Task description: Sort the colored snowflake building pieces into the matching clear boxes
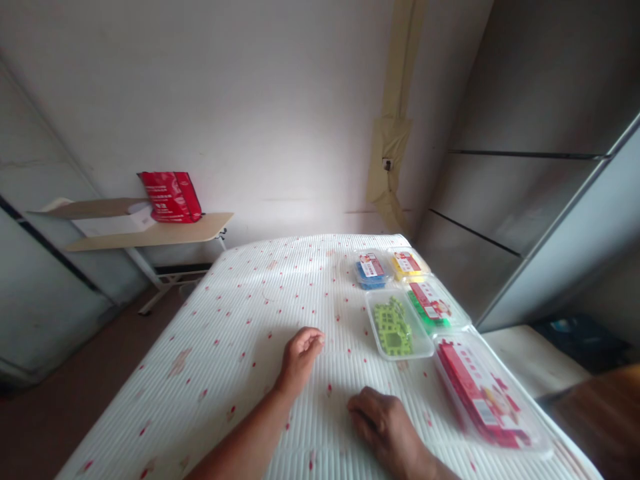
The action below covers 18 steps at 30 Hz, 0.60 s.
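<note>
My left hand (300, 353) rests on the white spotted bed cover (240, 333) with its fingers curled in; nothing shows in them. Nearer to me, my right hand (383, 423) lies knuckles up on the cover, fingers bent under, and what they hold, if anything, is hidden. Just right of my left hand stands an open clear tray of light green building pieces (395, 327). A closed clear box of red pieces (483, 393) lies right of my right hand.
Along the bed's right edge lie three more clear boxes: blue pieces (373, 270), yellow pieces (409, 263), dark green pieces (433, 303). A side table (150, 235) with a red bag (171, 197) stands at the back left. A grey wardrobe (525, 200) rises on the right.
</note>
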Each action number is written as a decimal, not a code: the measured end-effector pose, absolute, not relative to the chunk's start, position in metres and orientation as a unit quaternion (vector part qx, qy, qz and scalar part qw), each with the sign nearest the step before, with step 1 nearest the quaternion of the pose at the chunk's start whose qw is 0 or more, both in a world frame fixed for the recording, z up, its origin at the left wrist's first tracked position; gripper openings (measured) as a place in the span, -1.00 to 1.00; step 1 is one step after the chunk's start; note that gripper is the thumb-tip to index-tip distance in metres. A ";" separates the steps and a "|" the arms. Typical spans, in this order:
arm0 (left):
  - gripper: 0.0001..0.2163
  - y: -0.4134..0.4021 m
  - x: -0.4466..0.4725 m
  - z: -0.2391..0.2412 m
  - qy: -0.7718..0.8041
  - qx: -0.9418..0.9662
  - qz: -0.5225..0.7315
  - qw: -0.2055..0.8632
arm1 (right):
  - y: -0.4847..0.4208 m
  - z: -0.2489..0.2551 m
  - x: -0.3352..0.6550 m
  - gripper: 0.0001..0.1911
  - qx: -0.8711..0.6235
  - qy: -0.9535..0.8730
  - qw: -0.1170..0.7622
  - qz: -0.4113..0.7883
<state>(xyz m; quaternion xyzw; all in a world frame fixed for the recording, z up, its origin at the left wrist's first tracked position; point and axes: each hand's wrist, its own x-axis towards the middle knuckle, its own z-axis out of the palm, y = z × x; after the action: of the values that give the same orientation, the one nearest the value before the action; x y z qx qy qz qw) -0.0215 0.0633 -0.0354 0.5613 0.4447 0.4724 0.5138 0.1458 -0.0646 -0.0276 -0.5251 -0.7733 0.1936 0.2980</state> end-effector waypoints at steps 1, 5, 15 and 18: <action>-0.75 0.063 -0.022 -0.035 0.443 0.558 0.470 0.521 | -0.064 -0.028 0.146 -0.74 -0.529 -0.769 0.302 0.193; -0.75 0.063 -0.024 -0.035 0.440 0.550 0.465 0.537 | -0.060 -0.026 0.145 -0.74 -0.553 -0.751 0.300 0.200; -0.78 0.056 -0.014 -0.043 0.423 0.613 0.452 0.490 | -0.060 -0.025 0.144 -0.73 -0.551 -0.759 0.290 0.190; -0.78 0.053 -0.001 -0.038 0.416 0.622 0.432 0.503 | -0.062 -0.023 0.145 -0.75 -0.531 -0.759 0.313 0.209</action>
<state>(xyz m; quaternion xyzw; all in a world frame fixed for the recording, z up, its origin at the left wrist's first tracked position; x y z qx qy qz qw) -0.0011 0.0525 -0.0376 0.6224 0.4156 0.4319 0.5033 0.1455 -0.0621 -0.0230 -0.5306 -0.7594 0.2089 0.3131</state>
